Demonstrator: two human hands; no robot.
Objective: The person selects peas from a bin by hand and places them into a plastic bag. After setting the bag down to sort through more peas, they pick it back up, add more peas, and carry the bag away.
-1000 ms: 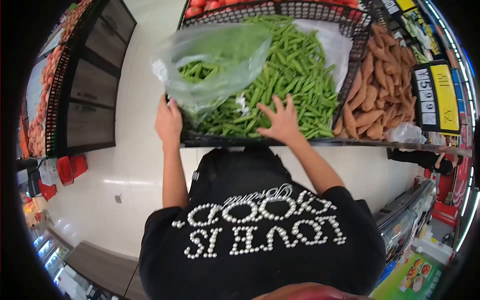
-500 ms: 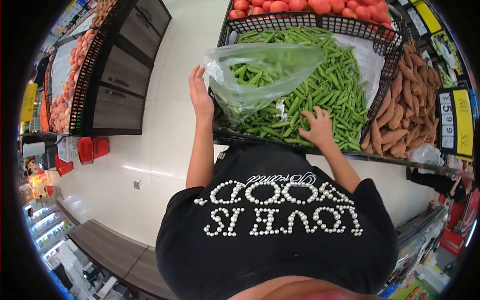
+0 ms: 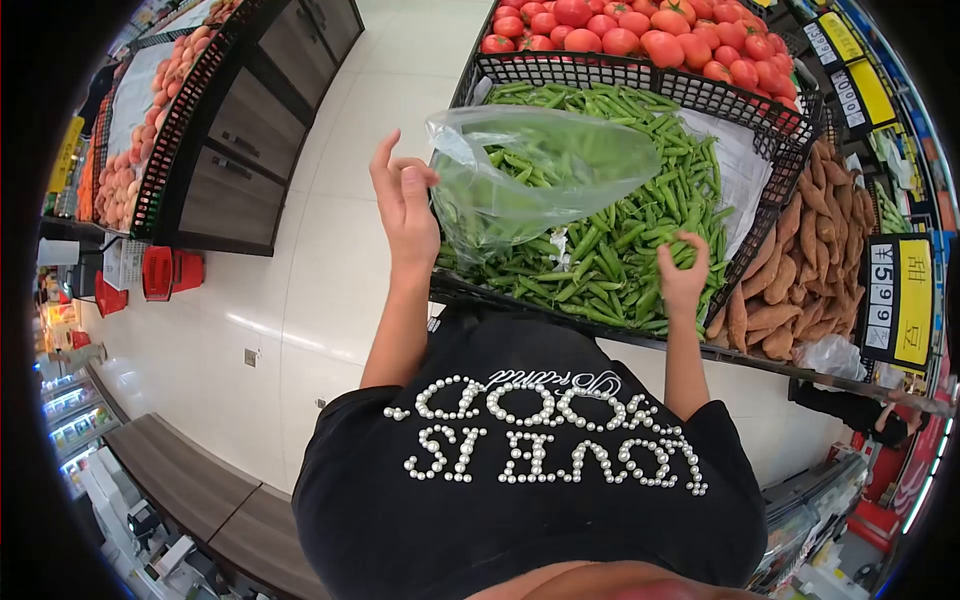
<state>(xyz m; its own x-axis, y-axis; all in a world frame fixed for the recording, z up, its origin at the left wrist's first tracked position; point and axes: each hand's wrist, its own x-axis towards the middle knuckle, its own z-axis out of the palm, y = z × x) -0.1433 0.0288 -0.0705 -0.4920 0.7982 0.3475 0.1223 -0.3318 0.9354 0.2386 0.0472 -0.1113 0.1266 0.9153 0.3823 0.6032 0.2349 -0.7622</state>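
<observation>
Green pea pods (image 3: pixel 600 280) fill a black plastic crate (image 3: pixel 465 290) in front of me. A clear plastic bag (image 3: pixel 540 190) lies on the pods with its mouth spread wide, and green shows through its film. Beside the bag's left edge is my left hand (image 3: pixel 408 215), raised, fingers apart and partly bent; I see nothing held in it. My right hand (image 3: pixel 686 280) is over the pods at the crate's right side. Its thumb and forefinger curve apart, with green pods visible between them. A small white scrap (image 3: pixel 560 248) lies among the pods near the bag.
Red tomatoes (image 3: pixel 650 35) are piled behind the crate, and sweet potatoes (image 3: pixel 800 260) to its right. A yellow price sign (image 3: pixel 912 300) stands at far right. Across the aisle at left is a dark cabinet (image 3: pixel 245 150) with produce on top, and red baskets (image 3: pixel 160 272) near it.
My right hand has shifted right across the pods. My left hand's fingers have bent more toward the bag. The view has tilted, showing more of the tomatoes.
</observation>
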